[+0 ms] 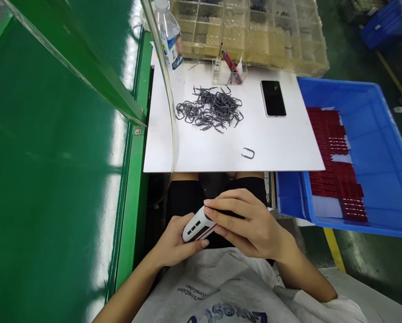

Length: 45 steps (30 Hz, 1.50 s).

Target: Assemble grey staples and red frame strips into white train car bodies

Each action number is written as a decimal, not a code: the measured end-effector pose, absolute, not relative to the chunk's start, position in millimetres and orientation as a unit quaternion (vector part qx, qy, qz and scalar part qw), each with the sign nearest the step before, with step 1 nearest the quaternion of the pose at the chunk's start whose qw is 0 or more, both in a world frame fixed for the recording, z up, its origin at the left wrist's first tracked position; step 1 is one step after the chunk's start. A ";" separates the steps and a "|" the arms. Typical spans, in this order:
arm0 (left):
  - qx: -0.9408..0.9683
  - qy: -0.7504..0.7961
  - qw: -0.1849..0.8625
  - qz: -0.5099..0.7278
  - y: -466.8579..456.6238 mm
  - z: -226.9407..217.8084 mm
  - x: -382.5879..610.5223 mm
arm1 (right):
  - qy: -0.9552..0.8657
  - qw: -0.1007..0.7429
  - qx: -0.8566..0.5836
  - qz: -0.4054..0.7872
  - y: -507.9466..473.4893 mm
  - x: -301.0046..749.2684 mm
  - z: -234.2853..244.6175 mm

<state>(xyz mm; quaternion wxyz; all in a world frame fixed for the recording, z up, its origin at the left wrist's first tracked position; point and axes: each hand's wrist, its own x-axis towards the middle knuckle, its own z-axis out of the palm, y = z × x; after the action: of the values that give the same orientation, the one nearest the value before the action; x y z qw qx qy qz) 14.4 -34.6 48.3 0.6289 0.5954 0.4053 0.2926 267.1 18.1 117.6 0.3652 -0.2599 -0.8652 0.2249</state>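
Note:
Over my lap I hold a white casing [196, 225] with dark window-like rectangles and a red stripe along it; it looks like a toy train car. My left hand [175, 240] is closed around its lower left end, thumb along the near side. The fingers of my right hand [246, 220] are pressed together on its upper right end, covering part of it and a dark piece under the fingers. Past the table edge, a single dark grey U-shaped clip [248, 153] lies apart from a pile of similar grey clips [217, 107].
The white table [201, 154] bears a phone [273, 98], a clear holder with tools [228, 74], a bottle [170, 38] and a compartment box [254, 40]. A blue bin [372, 134] with dark red parts [335, 157] stands right. A green frame [130, 193] and clear tube [171, 121] flank the left.

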 end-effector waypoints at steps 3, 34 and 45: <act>0.588 0.386 0.645 0.299 -38.5 44.8 16.8 | -0.891 0.318 -0.272 0.174 9.9 273.7 122.3; 0.704 0.388 0.560 0.202 -54.5 39.8 32.5 | -0.865 0.319 -0.366 0.131 -52.5 289.2 104.4; 0.707 0.425 0.538 0.174 -48.5 45.1 38.0 | -0.785 0.391 -0.460 0.141 -52.7 272.9 80.1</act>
<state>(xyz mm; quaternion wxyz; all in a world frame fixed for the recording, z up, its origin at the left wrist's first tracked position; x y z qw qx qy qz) 38.0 -48.5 45.1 0.5383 0.7069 0.4247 0.1736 272.9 -52.7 80.1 0.3908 -0.4601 -0.7846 0.1412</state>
